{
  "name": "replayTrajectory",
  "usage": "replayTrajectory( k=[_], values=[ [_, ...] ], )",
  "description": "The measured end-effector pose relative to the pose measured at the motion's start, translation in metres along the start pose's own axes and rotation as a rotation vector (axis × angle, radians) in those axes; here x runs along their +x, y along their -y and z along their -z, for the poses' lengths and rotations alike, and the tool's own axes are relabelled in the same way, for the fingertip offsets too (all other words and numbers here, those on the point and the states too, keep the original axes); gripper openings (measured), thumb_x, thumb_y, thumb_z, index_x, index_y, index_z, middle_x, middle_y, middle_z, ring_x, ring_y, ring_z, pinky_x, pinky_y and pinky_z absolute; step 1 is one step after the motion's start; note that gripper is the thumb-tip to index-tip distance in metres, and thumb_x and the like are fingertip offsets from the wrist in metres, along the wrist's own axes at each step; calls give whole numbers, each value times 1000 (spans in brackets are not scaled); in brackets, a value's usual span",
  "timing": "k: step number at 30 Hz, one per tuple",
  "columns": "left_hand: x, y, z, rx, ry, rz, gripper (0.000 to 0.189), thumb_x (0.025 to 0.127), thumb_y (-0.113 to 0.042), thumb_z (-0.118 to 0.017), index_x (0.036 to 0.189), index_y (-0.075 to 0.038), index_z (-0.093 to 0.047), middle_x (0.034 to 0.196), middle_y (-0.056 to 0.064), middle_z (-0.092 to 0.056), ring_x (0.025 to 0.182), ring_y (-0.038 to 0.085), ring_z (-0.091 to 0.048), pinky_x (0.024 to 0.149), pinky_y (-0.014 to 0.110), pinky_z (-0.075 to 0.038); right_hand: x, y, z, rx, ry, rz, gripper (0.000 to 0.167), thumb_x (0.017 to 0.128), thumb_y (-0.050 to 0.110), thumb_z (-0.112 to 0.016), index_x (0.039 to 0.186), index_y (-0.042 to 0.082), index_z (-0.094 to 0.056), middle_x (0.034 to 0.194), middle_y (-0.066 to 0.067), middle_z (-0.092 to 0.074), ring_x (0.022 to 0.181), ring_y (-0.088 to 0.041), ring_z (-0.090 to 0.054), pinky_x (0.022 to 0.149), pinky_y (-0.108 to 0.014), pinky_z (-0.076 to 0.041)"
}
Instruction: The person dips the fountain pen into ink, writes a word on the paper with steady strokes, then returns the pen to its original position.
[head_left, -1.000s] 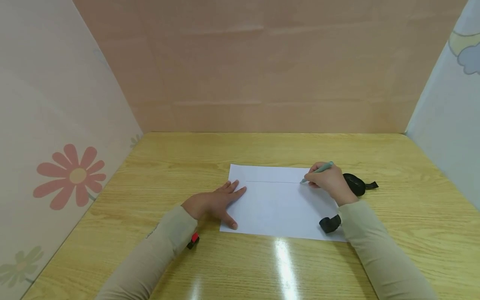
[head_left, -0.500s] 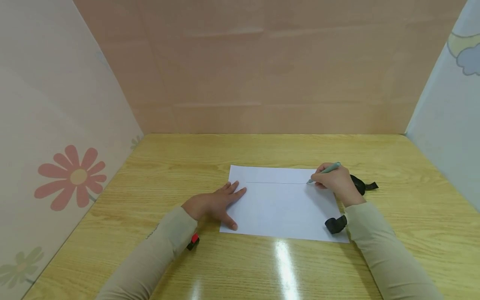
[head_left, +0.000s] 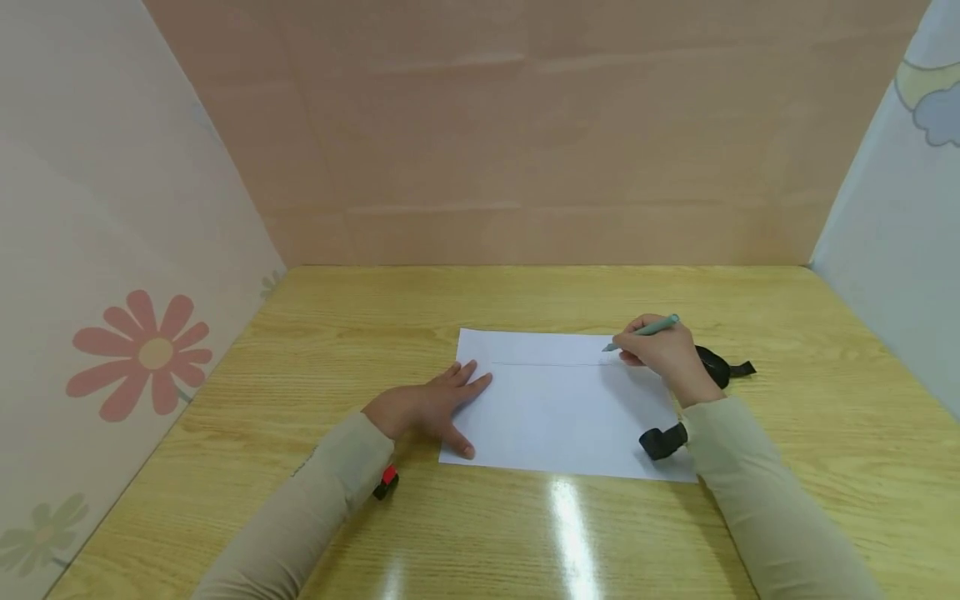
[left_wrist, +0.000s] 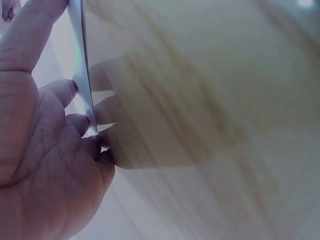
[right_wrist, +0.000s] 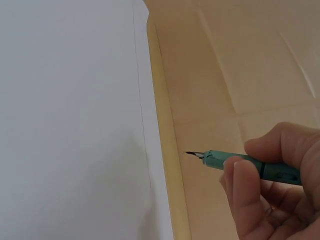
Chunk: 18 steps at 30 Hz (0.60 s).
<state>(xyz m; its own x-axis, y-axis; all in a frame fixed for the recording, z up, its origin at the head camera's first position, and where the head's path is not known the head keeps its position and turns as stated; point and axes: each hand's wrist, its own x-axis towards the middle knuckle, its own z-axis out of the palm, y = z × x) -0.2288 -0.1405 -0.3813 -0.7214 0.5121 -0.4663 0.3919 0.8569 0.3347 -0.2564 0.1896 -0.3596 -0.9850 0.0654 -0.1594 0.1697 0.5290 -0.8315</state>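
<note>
A white sheet of paper (head_left: 562, 421) lies on the table, with one thin dark line (head_left: 547, 364) drawn across its upper part. My left hand (head_left: 435, 408) rests on the sheet's left edge, fingers spread and thumb apart. In the left wrist view its fingers (left_wrist: 62, 92) reach over the paper edge. My right hand (head_left: 663, 354) pinches a green fountain pen (head_left: 662, 324) between thumb and fingers, near the sheet's upper right. The right wrist view shows the pen's metal nib (right_wrist: 194, 154) bare, pointing left, apart from the line.
A black rounded thing (head_left: 716, 367) with a short tail sits just beyond the right wrist. Black wrist gear (head_left: 662, 442) overlaps the sheet's lower right. Wood-grain table (head_left: 337, 325) surrounds the paper, with a brown-papered wall (head_left: 555, 150) behind and patterned walls at both sides.
The pen drew the line farther right, then came off its end and shifted up and left with the right hand. The left hand and the paper stayed put.
</note>
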Motion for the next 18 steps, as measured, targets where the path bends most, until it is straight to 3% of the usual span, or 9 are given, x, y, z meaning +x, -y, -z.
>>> replayTrajectory(
  k=[5,18],
  values=[
    [-1,-2,0,-12,0,-13,105,71,-46,-76,150,-26,-9,156,0,9,143,22,10,112,48,-11,5,5,-9,75,-8,32,27,83,26,-65,95,2,-59,79,3,-63,68,-3,-63,69,-25,-53],
    [2,-5,-2,1,8,2,108,69,-49,-77,150,-29,-9,156,-2,9,142,21,12,113,47,-10,19,12,-35,91,-30,4,23,81,22,-67,91,3,-61,74,4,-63,60,-2,-62,62,-20,-52]
  ],
)
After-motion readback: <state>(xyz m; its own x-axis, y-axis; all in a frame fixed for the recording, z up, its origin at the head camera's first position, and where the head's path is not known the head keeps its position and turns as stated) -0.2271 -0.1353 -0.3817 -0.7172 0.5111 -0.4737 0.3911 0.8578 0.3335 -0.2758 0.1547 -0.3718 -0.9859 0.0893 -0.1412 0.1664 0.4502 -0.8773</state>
